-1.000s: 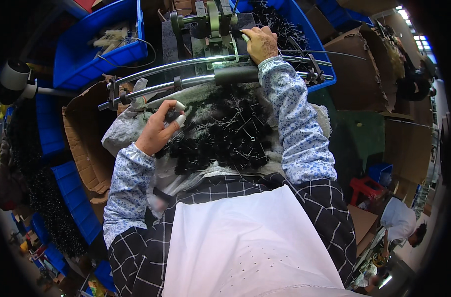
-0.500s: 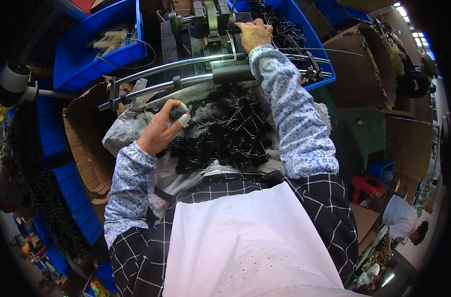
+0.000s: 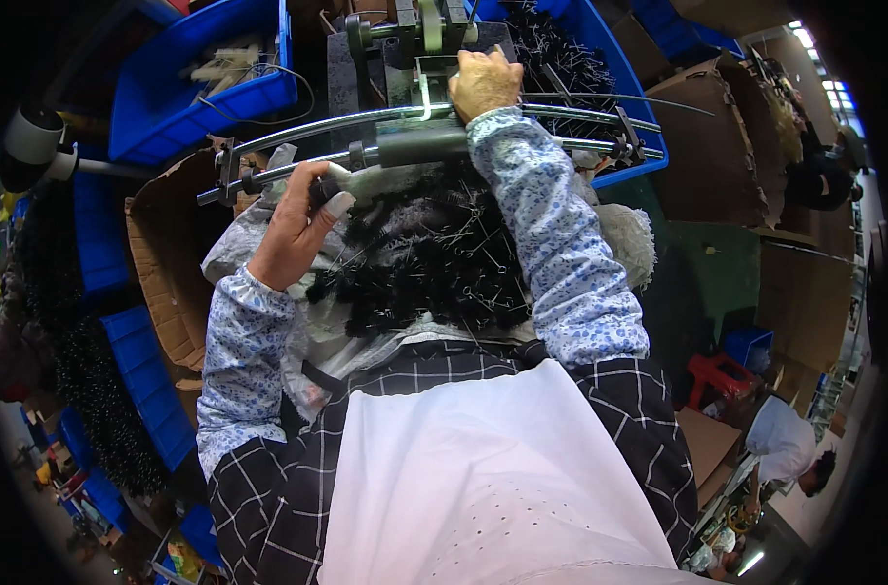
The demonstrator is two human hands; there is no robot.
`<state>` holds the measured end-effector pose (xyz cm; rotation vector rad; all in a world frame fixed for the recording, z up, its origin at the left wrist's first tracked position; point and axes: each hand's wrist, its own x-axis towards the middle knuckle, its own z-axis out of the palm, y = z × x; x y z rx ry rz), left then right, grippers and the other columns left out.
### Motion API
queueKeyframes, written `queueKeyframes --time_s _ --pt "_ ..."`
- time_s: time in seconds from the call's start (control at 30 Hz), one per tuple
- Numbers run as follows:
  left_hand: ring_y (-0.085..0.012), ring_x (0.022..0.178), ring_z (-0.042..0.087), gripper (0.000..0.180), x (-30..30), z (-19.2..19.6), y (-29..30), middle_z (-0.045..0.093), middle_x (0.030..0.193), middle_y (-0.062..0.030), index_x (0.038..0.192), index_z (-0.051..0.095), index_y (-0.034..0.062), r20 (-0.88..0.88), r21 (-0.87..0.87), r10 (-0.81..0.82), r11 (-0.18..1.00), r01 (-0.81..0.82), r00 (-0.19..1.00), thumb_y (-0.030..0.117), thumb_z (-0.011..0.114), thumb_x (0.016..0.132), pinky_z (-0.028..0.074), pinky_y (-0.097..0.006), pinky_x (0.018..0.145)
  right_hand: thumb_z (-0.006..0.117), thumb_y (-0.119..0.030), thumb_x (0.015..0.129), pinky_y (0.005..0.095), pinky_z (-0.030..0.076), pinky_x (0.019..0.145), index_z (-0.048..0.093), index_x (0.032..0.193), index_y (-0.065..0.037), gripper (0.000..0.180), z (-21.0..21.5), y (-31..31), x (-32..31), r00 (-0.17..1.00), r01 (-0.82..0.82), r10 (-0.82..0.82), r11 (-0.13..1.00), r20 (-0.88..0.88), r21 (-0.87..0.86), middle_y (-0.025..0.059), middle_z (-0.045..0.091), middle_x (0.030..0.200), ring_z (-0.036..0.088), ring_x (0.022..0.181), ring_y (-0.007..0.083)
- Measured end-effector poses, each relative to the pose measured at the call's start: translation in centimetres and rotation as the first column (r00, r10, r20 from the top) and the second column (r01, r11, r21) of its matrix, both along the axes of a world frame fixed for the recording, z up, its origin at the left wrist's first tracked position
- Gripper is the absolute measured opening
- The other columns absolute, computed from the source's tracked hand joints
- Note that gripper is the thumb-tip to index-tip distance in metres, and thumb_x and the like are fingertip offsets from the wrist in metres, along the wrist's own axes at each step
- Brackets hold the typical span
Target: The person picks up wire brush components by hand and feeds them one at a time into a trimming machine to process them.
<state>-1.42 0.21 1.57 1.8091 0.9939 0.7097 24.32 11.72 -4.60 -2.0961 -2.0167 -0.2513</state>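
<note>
My left hand (image 3: 293, 226) is closed, with thumb and fingers around a short black brush (image 3: 323, 190) just below the left part of the rails. White coverings sit on its fingertips. My right hand (image 3: 485, 84) makes a fist at the machine (image 3: 426, 73), just right of a small metal bracket (image 3: 425, 96); what it grips is hidden. Below it, a dark sleeve (image 3: 422, 146) rides on the lower metal rail (image 3: 302, 172). Between my forearms, a heap of black bristle brushes (image 3: 414, 258) with looped wire ends lies on white sacking (image 3: 244, 242).
A blue bin (image 3: 205, 112) with pale pieces stands far left. Behind my right hand, another blue bin (image 3: 647, 168) holds more wire-ended brushes. Cardboard boxes (image 3: 171, 268) flank the sacking. A rod (image 3: 658, 97) juts out right. Another person (image 3: 783, 436) sits at far right.
The sleeve and bracket have slid left along the rails, and my right hand has moved left with them. My left hand has shifted left and up toward the rails, still holding the black brush.
</note>
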Motion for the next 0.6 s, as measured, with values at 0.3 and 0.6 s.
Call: queueKeyframes --time_s 0.3,0.6 --pt "-0.0176 0.09 0.045 0.036 -0.3 0.8 0.1 0.043 0.1 -0.0096 0.115 0.044 0.0004 -0.083 0.215 0.03 0.977 -0.011 0.996 0.01 0.054 0.082 0.039 -0.027 0.08 0.055 -0.026 0.076 0.0423 0.037 0.079 0.06 0.092 -0.011 0.023 0.4 -0.1 0.5 0.997 0.016 -0.011 0.998 0.08 -0.066 0.004 0.063 0.096 0.053 0.101 0.0241" --pt "-0.0107 0.088 0.051 0.025 -0.2 0.1 0.3 0.049 0.096 -0.0027 0.108 0.044 0.002 0.212 -0.114 -0.015 0.993 0.04 0.977 0.002 0.049 0.083 0.041 -0.024 0.081 0.045 -0.028 0.087 0.0397 0.041 0.081 0.061 0.103 -0.018 0.025 1.2 1.3 6.5 0.994 0.105 -0.1 0.987 0.045 -0.125 0.0052 0.06 0.1 0.055 0.099 0.0221"
